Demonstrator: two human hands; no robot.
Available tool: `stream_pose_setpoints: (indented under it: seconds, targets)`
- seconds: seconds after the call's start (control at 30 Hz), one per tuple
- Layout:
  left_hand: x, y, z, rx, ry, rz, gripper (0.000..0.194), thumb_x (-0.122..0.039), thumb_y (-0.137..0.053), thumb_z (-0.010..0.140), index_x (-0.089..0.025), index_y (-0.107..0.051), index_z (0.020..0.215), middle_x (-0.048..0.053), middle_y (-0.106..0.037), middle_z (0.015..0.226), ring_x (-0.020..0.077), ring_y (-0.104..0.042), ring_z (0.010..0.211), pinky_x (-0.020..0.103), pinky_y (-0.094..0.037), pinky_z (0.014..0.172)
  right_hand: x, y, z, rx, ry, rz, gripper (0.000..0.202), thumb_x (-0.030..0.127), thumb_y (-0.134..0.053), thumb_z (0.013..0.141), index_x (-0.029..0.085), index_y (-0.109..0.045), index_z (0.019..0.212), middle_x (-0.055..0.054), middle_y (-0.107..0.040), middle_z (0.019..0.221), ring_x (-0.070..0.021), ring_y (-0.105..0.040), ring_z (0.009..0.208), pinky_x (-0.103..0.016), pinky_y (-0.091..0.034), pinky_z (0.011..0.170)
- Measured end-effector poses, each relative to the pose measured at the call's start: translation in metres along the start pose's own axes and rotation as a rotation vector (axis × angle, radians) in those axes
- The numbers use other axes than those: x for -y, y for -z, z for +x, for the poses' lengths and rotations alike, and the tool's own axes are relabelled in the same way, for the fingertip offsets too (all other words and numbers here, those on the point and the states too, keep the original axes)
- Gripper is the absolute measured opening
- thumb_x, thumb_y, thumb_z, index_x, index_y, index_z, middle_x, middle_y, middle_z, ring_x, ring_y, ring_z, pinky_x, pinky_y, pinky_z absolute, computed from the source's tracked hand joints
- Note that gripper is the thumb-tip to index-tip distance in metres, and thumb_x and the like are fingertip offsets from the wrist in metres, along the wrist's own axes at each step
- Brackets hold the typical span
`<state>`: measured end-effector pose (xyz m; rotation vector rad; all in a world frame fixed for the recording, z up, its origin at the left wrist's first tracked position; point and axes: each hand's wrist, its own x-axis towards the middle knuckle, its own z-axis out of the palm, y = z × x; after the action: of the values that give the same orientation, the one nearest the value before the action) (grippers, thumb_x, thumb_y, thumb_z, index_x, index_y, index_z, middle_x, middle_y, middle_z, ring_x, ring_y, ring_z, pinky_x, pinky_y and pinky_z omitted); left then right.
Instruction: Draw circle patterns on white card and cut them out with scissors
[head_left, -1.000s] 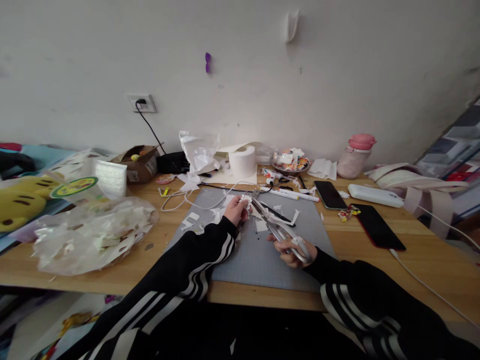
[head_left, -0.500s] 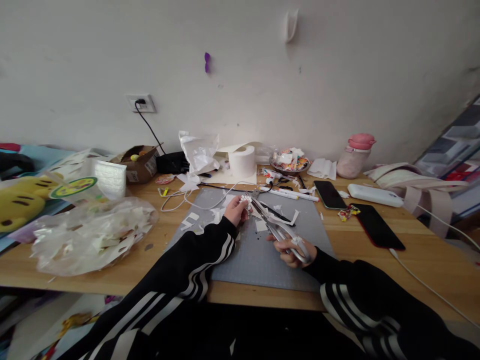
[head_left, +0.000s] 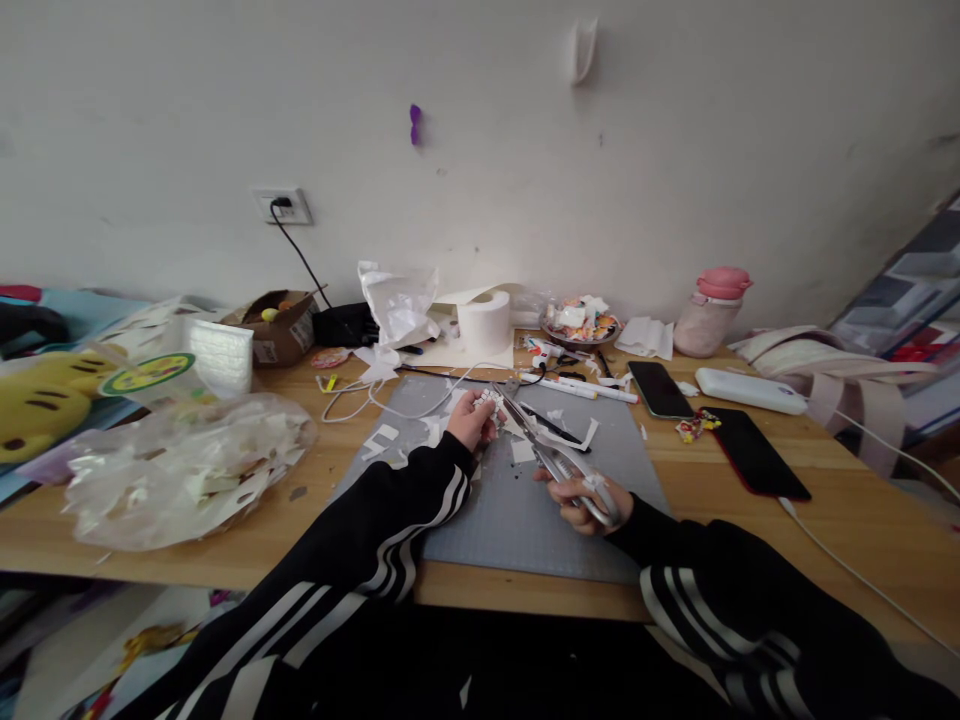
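Over the grey cutting mat (head_left: 495, 530), my left hand (head_left: 472, 420) pinches a small white piece with dark outlines (head_left: 489, 399), too small to identify. My right hand (head_left: 581, 500) is wrapped around the grey handles of a pair of scissors (head_left: 553, 455) with a spring between the grips. The blades point up and left and meet the white piece at my left fingertips; whether they are parted there is unclear. White paper scraps (head_left: 523, 452) lie around both hands. A dark slim tool (head_left: 551, 427) rests behind the scissors.
A toilet roll (head_left: 484, 322), markers (head_left: 577, 386) and a bowl of scraps (head_left: 581, 320) stand behind the mat. On the right are two phones (head_left: 660, 388), a white power bank (head_left: 750, 390) and a pink-lidded bottle (head_left: 709, 312). A clear plastic bag (head_left: 187, 470) lies left.
The small white piece has turned slightly in my left fingers. My right hand and the scissors stay almost where they were.
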<state>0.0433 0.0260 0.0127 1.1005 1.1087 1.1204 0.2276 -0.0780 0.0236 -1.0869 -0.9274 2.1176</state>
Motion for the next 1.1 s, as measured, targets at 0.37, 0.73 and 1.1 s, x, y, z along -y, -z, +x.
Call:
stream_pose_setpoints:
  seconds: [0.37,0.73,1.1]
  targets:
    - [0.0,0.002,0.003,-0.026,-0.04,-0.001,0.017,-0.028,-0.055,0.092,-0.012,-0.057,0.098,-0.003,-0.057,0.074,0.0047,-0.049,0.05,0.016,-0.042,0.043,-0.001,0.005,0.004,0.1,-0.036,0.04,0.043,0.047,-0.075,0.059,0.021,-0.054,0.085,0.015,-0.037,0.046,0.0001,-0.014,0.03,-0.013,-0.005,0.031]
    - [0.003,0.004,0.007,-0.036,-0.035,-0.024,0.018,-0.028,-0.056,0.092,-0.012,-0.057,0.099,-0.002,-0.058,0.077,0.006,-0.052,0.053,0.018,-0.045,0.046,0.001,0.014,0.002,0.233,-0.039,0.138,0.046,0.056,-0.071,0.063,0.021,-0.056,0.089,0.013,-0.037,0.049,-0.0003,-0.013,0.033,-0.013,-0.001,0.036]
    - [0.001,0.005,0.005,-0.073,-0.029,-0.026,0.017,-0.029,-0.054,0.093,-0.013,-0.058,0.091,-0.005,-0.053,0.067,0.0037,-0.044,0.045,0.015,-0.038,0.04,0.001,0.016,0.006,0.253,-0.052,0.139,0.04,0.05,-0.073,0.062,0.019,-0.058,0.082,0.013,-0.039,0.049,-0.0005,-0.015,0.032,-0.012,-0.005,0.031]
